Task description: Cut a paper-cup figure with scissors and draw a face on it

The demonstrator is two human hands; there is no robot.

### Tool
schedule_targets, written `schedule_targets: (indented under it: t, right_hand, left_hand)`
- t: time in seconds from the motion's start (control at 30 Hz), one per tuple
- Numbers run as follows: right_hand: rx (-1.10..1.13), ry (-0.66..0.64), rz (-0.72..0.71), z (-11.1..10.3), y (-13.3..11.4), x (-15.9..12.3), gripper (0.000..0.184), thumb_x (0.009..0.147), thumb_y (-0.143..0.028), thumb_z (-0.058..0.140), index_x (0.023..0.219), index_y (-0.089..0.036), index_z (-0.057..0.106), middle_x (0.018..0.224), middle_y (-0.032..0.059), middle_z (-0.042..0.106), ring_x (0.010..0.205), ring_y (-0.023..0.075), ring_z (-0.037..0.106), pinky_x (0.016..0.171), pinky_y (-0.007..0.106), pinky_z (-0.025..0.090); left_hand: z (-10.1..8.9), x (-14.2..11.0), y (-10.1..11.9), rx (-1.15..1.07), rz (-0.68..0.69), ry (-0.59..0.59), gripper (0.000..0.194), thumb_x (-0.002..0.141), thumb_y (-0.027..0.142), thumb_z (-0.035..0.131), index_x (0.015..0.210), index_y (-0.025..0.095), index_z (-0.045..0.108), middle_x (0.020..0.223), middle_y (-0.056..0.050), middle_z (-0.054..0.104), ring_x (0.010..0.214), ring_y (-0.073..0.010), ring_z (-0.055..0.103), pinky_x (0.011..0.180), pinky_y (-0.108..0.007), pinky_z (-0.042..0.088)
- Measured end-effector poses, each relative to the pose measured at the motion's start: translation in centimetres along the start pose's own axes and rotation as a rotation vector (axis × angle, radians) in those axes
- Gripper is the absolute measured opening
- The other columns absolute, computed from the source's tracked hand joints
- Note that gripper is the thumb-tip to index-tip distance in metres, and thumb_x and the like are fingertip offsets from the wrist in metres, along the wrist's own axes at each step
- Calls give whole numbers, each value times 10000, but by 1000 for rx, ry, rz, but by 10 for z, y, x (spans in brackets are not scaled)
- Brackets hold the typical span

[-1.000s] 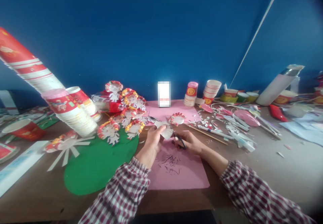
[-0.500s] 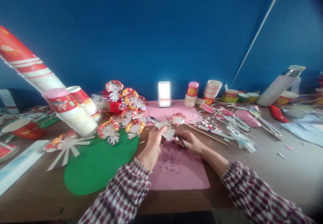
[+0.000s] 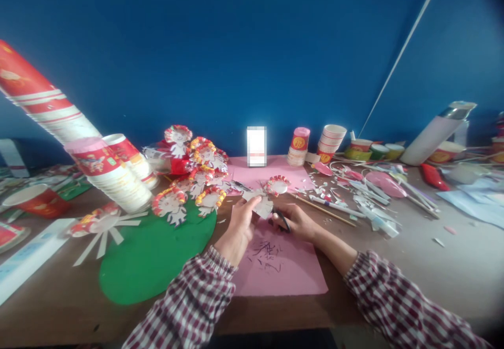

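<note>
My left hand [image 3: 241,226] pinches a greyish-white paper cutout [image 3: 263,207] between thumb and fingers, above a pink sheet [image 3: 303,275]. A pair of dark-handled scissors [image 3: 284,221] is in my right hand [image 3: 298,224], whose fingers are wrapped round the handles. Its blades meet the right edge of the cutout and are mostly hidden. Dark slivers [image 3: 268,252] lie on the pink sheet just below both hands. Right behind the cutout rests a paper ring with red and yellow curls [image 3: 277,184].
Several curled-edge paper figures [image 3: 202,176] stand left of my hands, by a green sheet [image 3: 153,265]. Stacked paper cups [image 3: 114,176] lean at the left; more cups [image 3: 301,147] stand at the back. A wooden stick [image 3: 325,210], a pen [image 3: 336,207] and paper scraps [image 3: 370,202] lie at the right.
The cutout and scissors have shifted very slightly between my hands. Both hands keep their grips in nearly the same place, and the slivers on the pink sheet look slightly rearranged.
</note>
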State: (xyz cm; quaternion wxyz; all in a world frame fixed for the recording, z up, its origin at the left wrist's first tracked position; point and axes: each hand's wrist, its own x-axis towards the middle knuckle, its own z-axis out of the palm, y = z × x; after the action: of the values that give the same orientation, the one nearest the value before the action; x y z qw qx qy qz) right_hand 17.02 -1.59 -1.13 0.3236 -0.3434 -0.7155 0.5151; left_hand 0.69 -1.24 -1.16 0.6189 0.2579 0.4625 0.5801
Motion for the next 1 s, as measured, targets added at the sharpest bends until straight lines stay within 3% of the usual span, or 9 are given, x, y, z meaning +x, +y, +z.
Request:
schedule_targets:
  t: [0.23,0.43,0.83,1.0]
  right_hand:
    - [-2,-2,10,0,3,1,405,832,-541,573,761,-143,560,605,-7,533,533,106,464,510,228,375]
    - [18,6,10,1,5,1,400,832,-539,572,759,-146,562,587,-18,510,520,98,444,500,222,364]
    - [11,29,24,2,3,0,391,831,-526,582,777,-138,578,590,-24,494,521,90,423,492,215,341]
    - [25,28,22,2,5,0,381,834,-520,580,783,-143,573,589,-25,497,515,91,422,496,220,352]
  left_hand:
    - [-2,-1,0,14,-11,31,333,573,312,800,824,172,632,827,-53,677,757,-192,638,691,-311,470]
    - [2,-9,5,-36,-19,-31,295,596,304,787,813,179,631,807,-45,675,753,-190,645,699,-309,479]
    - [-1,6,-5,-64,-55,-61,303,572,309,800,776,157,634,723,-24,665,645,-168,627,634,-299,477]
    - [-2,7,-5,-65,-48,-51,302,565,296,802,781,161,639,755,-33,678,691,-179,638,655,-298,478]
